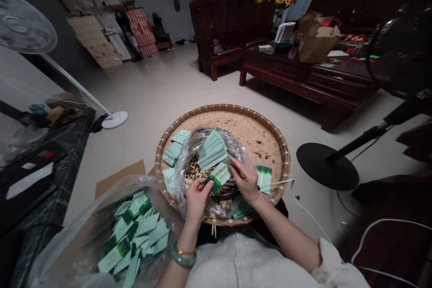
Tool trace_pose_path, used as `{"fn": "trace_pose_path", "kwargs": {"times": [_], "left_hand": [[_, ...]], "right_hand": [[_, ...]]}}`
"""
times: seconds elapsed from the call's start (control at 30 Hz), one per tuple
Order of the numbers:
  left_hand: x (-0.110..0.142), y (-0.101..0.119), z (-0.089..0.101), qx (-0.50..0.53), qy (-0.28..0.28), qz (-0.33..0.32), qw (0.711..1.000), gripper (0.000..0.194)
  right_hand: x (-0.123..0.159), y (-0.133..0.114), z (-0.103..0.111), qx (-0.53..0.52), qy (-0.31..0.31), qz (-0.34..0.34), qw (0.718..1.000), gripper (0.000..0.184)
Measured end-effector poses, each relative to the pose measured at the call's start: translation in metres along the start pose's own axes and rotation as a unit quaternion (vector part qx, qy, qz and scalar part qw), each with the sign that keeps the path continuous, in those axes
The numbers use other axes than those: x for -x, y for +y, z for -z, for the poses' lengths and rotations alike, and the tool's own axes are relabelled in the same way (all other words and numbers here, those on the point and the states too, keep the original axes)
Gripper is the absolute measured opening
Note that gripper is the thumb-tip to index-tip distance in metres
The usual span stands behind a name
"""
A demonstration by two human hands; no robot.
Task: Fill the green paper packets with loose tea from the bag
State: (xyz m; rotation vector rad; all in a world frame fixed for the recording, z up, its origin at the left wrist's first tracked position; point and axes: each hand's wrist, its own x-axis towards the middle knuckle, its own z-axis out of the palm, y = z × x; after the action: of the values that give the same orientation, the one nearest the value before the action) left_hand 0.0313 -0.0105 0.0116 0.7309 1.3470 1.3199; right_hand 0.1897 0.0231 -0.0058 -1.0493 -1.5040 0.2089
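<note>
My left hand (197,198) pinches the lower end of a small green packet (218,177) over a clear plastic bag (189,148) of dried bits. My right hand (246,182) is closed on the packet's upper edge, and a dark tool-like thing lies under it. A stack of the same packets (212,150) lies on the bag. All this rests in a round woven bamboo tray (266,130) on my lap.
More green packets (175,150) lie in the tray. A plastic bag with many packets (135,234) sits at lower left. A white standing fan (23,27) is at left, a black fan base (326,166) at right, a dark wooden table (303,76) behind.
</note>
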Motion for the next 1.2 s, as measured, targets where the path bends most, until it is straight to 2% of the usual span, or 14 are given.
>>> {"fn": "trace_pose_path", "kwargs": {"times": [0.37,0.67,0.9,1.1,1.2], "left_hand": [[-0.001,-0.004,0.002,0.009,-0.008,0.003,1.0,0.031],[-0.002,-0.008,0.004,0.023,-0.008,0.001,1.0,0.03],[-0.002,-0.007,0.002,0.037,0.005,0.0,0.999,0.031],[-0.005,-0.011,0.006,-0.004,0.02,-0.024,0.999,0.03],[-0.006,-0.009,0.008,-0.073,0.042,-0.08,0.993,0.026]], "right_hand": [[0.002,0.005,-0.001,-0.008,-0.001,0.051,0.999,0.038],[0.002,0.003,-0.001,-0.011,-0.03,0.035,0.999,0.041],[0.008,0.004,-0.005,-0.039,-0.009,-0.015,0.999,0.029],[0.002,0.005,-0.006,-0.074,-0.011,-0.18,0.981,0.018],[-0.007,0.002,0.0,-0.022,-0.048,-0.153,0.987,0.022]]}}
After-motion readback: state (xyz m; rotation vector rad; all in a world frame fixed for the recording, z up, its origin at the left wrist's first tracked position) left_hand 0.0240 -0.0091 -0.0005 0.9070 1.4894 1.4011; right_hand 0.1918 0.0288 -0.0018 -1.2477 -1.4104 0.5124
